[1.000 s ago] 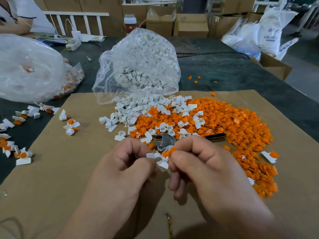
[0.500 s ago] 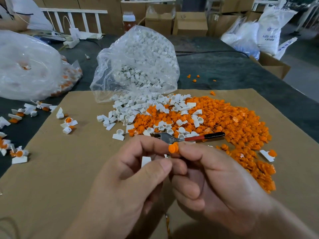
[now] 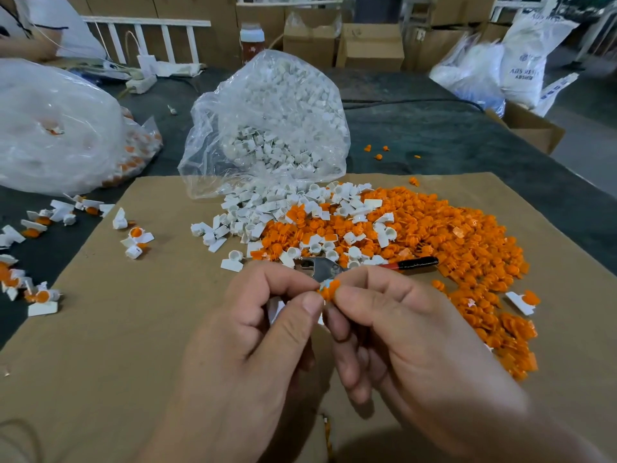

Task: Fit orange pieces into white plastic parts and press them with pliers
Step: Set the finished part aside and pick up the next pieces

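Observation:
Both hands meet low in the middle of the view, above the brown cardboard sheet [image 3: 140, 329]. My right hand [image 3: 394, 335] pinches an orange piece [image 3: 329, 290] between thumb and forefinger. My left hand [image 3: 260, 332] holds a white plastic part [image 3: 275, 307], mostly hidden inside its curled fingers, and its fingertips touch the orange piece. Pliers [image 3: 367, 266] with red and black handles lie just beyond the hands. Behind them spread a heap of orange pieces [image 3: 450, 242] and a pile of white parts [image 3: 267, 212].
A clear bag of white parts [image 3: 273, 121] stands at the sheet's far edge. A second large clear bag [image 3: 56, 128] lies at the left. Fitted white-and-orange parts [image 3: 36, 262] are scattered along the left side. Boxes and sacks stand behind the dark table [image 3: 434, 135].
The hands rose a little from the sheet and closed together. The orange piece went from beside the white parts in my fingers to sitting between both hands' fingertips.

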Action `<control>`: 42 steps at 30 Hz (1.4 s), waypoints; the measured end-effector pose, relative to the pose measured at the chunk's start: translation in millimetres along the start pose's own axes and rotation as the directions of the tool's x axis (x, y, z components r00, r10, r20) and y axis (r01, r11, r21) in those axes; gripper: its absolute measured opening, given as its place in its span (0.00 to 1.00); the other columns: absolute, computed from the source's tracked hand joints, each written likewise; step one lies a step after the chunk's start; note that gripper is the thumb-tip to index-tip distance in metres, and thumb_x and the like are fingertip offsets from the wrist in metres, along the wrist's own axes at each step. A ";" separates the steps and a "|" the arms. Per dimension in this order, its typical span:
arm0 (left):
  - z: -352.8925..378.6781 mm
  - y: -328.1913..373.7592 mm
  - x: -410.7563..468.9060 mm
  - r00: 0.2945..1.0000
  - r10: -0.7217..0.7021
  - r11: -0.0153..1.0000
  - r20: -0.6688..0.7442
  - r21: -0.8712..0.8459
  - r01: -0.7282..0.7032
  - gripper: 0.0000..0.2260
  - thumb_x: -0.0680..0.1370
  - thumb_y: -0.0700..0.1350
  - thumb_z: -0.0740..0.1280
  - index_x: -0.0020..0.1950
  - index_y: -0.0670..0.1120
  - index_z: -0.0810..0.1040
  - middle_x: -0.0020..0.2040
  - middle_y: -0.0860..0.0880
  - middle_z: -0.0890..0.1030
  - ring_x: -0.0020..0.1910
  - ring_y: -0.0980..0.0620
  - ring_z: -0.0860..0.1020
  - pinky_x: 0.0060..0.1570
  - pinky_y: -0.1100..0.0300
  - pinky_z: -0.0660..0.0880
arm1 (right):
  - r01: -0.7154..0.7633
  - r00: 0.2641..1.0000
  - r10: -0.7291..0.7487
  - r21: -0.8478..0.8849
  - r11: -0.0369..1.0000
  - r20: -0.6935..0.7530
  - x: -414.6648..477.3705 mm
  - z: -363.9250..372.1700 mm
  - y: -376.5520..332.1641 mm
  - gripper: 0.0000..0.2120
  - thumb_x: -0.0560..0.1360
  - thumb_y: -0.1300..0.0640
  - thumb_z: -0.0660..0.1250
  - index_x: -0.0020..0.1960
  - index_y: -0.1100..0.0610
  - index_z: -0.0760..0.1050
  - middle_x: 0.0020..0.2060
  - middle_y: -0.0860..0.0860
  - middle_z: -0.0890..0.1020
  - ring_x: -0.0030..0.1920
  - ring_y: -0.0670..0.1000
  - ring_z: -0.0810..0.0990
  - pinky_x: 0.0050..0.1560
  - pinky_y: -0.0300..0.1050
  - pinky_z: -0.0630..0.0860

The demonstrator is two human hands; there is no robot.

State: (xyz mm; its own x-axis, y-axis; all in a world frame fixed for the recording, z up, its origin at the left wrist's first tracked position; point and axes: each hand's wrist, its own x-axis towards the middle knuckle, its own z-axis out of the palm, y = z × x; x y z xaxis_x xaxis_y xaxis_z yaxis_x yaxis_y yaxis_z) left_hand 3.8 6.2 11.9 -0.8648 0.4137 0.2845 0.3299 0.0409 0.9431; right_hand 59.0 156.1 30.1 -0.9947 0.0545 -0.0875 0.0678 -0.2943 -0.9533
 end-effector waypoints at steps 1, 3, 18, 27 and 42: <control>-0.4 -0.7 0.1 1.000 0.007 1.000 -0.004 0.020 -0.006 0.11 0.71 0.63 0.65 0.47 0.60 0.79 0.28 0.50 0.79 0.25 0.53 0.77 0.25 0.61 0.72 | 0.007 1.000 -0.007 -0.025 1.000 0.005 -0.2 -0.7 -0.2 0.10 0.74 0.53 0.65 0.36 0.56 0.77 0.24 0.56 0.75 0.20 0.49 0.73 0.21 0.38 0.70; -1.1 -1.1 0.4 1.000 0.007 0.999 -0.007 0.049 -0.007 0.11 0.71 0.64 0.64 0.47 0.61 0.79 0.28 0.51 0.79 0.25 0.55 0.77 0.25 0.63 0.72 | 0.011 1.000 -0.011 -0.060 0.998 0.006 -0.5 -2.2 -0.3 0.09 0.73 0.53 0.65 0.36 0.56 0.77 0.24 0.55 0.76 0.20 0.49 0.74 0.22 0.38 0.70; -4.9 1.0 9.7 0.980 -0.194 0.981 0.056 0.033 0.192 0.15 0.65 0.65 0.66 0.44 0.58 0.80 0.25 0.47 0.79 0.22 0.52 0.75 0.24 0.64 0.71 | -0.039 0.999 0.040 -0.201 0.979 0.001 1.4 -12.3 -1.5 0.04 0.72 0.53 0.68 0.42 0.53 0.79 0.28 0.55 0.78 0.23 0.52 0.74 0.23 0.41 0.71; -10.7 1.5 18.6 0.952 -0.302 0.953 0.056 -0.018 0.303 0.16 0.62 0.63 0.65 0.38 0.54 0.80 0.25 0.44 0.77 0.21 0.49 0.72 0.23 0.64 0.69 | 0.231 0.946 -0.182 0.166 0.959 -0.268 1.8 -26.8 -19.4 0.11 0.75 0.58 0.69 0.57 0.55 0.77 0.47 0.60 0.85 0.38 0.58 0.84 0.29 0.47 0.77; -5.5 -8.7 18.8 0.943 -0.322 0.942 0.079 -0.073 0.328 0.16 0.60 0.59 0.82 0.40 0.57 0.81 0.28 0.44 0.80 0.22 0.46 0.75 0.28 0.57 0.71 | 0.072 0.968 -0.205 -0.625 0.778 -0.145 -5.1 -14.7 -5.2 0.08 0.78 0.50 0.65 0.54 0.38 0.74 0.36 0.47 0.83 0.30 0.45 0.81 0.30 0.35 0.76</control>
State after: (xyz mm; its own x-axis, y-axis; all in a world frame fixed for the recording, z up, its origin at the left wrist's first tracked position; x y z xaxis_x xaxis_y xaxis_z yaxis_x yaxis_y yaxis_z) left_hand -17.4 8.6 10.0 -0.8922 0.4491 -0.0491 -0.0004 0.1078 0.9942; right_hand 64.9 171.3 31.3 -0.9654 0.2512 0.0692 0.0300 0.3710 -0.9281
